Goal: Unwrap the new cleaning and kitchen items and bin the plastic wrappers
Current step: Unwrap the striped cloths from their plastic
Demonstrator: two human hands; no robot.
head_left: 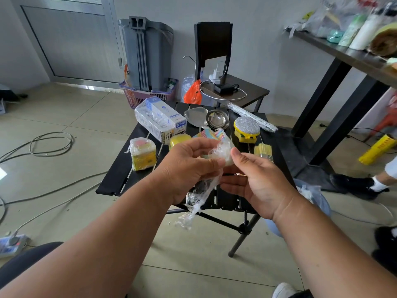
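My left grip [189,166] and right grip [253,177] pinched crumpled clear wrap [202,190], hiding whatever lay inside; black table [120,171] mid-frame, tiled floor [64,117].

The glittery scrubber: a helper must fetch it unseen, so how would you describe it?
Find the low black slatted table. On its far right part, right of the steel ladle, sits the scrubber. Only it has a round, silver, sparkly top on a yellow base.

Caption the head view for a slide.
Both hands, left hand and right hand, pull clear plastic wrap off an item above the black folding table.
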